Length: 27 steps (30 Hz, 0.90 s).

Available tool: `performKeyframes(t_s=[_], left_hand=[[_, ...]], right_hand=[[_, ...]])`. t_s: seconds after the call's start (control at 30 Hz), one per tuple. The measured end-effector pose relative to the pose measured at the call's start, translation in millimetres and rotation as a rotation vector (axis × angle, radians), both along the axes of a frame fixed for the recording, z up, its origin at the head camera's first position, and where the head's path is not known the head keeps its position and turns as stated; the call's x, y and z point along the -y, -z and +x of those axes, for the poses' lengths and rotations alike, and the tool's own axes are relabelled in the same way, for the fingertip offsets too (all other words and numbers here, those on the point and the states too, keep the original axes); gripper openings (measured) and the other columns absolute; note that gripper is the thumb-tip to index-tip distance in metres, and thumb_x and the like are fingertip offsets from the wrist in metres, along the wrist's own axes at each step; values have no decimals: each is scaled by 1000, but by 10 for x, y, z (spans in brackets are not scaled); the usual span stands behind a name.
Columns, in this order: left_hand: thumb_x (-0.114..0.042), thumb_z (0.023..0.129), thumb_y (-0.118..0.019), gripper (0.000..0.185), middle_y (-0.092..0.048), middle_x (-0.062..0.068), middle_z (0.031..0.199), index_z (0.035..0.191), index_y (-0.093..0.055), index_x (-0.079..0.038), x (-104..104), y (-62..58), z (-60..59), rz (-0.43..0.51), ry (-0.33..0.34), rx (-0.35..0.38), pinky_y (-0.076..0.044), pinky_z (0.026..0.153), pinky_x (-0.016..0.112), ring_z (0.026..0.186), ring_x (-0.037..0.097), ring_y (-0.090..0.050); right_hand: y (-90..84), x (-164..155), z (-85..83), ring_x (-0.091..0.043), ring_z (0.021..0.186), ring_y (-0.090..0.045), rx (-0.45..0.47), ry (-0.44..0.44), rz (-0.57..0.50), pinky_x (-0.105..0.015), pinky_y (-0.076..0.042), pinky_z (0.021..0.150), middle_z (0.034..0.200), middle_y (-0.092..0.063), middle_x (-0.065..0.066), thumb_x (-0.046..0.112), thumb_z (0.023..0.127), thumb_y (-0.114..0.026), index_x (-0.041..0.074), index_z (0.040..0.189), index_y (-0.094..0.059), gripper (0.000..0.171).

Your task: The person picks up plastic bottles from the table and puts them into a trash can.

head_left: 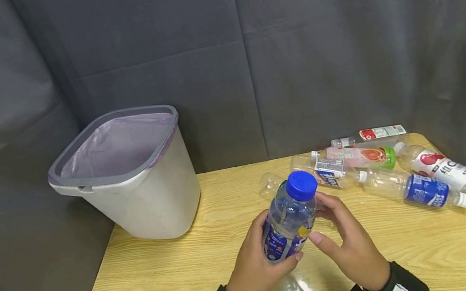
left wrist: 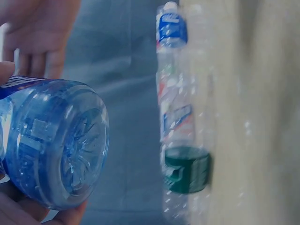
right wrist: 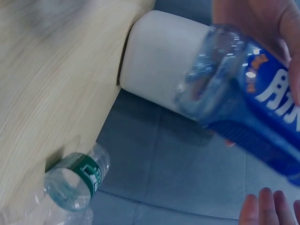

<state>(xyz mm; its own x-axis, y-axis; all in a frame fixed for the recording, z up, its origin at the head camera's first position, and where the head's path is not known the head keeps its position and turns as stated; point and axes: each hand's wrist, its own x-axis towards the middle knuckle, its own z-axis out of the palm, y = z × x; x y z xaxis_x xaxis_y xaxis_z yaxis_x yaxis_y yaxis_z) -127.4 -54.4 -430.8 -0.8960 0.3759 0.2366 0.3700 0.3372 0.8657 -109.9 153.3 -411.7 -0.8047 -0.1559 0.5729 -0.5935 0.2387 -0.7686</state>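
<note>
Your left hand (head_left: 254, 264) grips the blue-capped bottle (head_left: 288, 223) at 4 o'clock from the bin (head_left: 164, 202); your right hand (head_left: 353, 243), fingers loose, flanks it at 3. Seemingly you're handling it; the next move needs steady grip.

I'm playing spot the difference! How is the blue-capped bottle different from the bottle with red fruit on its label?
The blue-capped bottle is in the left hand; the red-fruit bottle lies on the table. The blue-capped bottle's label is mostly blue; the red-fruit bottle's is mostly white. Both are clear bottles with labels.
</note>
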Motion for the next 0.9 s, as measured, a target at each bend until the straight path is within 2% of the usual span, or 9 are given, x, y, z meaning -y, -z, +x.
performKeyframes(t_s=[0.07, 0.17, 0.37, 0.5, 0.7, 0.9], left_hand=[[-41, 79, -81, 91, -53, -5, 138, 150, -26, -35, 55, -63, -21, 11, -23, 1, -51, 101, 41, 121, 15, -58], [-37, 77, -84, 92, -52, -7, 138, 150, -27, -37, 151, -176, -52, 13, -64, -34, -50, 102, 44, 122, 13, -57], [-34, 78, -84, 90, -52, -3, 138, 150, -29, -32, 404, -453, -145, -14, -144, -187, -48, 102, 48, 122, 17, -57], [-30, 78, -84, 90, -53, 0, 138, 149, -30, -27, 591, -625, -221, -24, -188, -293, -48, 103, 49, 123, 20, -57], [-22, 76, -86, 93, -55, 5, 136, 150, -30, -22, 859, -878, -327, -45, -241, -399, -47, 102, 48, 121, 22, -57], [-17, 75, -86, 93, -55, 10, 135, 150, -32, -19, 1106, -1273, -341, -78, -297, -501, -45, 101, 49, 120, 25, -56]], right_hand=[[11, -25, -36, -4, 129, -48, 5, 1, 15, -16, -42, 104, 142, -49, 2, -11, 90, -58, 9, 147, -39, 63], [25, -50, -84, -6, 131, -47, 5, 27, 43, -18, -44, 103, 141, -50, -4, -8, 92, -58, 9, 144, -44, 57], [87, -110, -206, -7, 131, -46, -11, 63, 85, -18, -44, 103, 138, -51, -11, -6, 91, -61, 7, 138, -50, 49], [137, -143, -267, -7, 131, -45, -29, 100, 126, -15, -43, 102, 137, -51, -11, -4, 91, -64, 5, 135, -52, 46], [189, -176, -307, -3, 131, -43, 6, 145, 181, -16, -43, 101, 138, -51, -5, 3, 92, -65, 7, 133, -55, 42], [256, -226, -350, -5, 131, -42, 13, 183, 241, -13, -40, 99, 140, -51, -4, 8, 94, -65, 11, 132, -55, 40]])
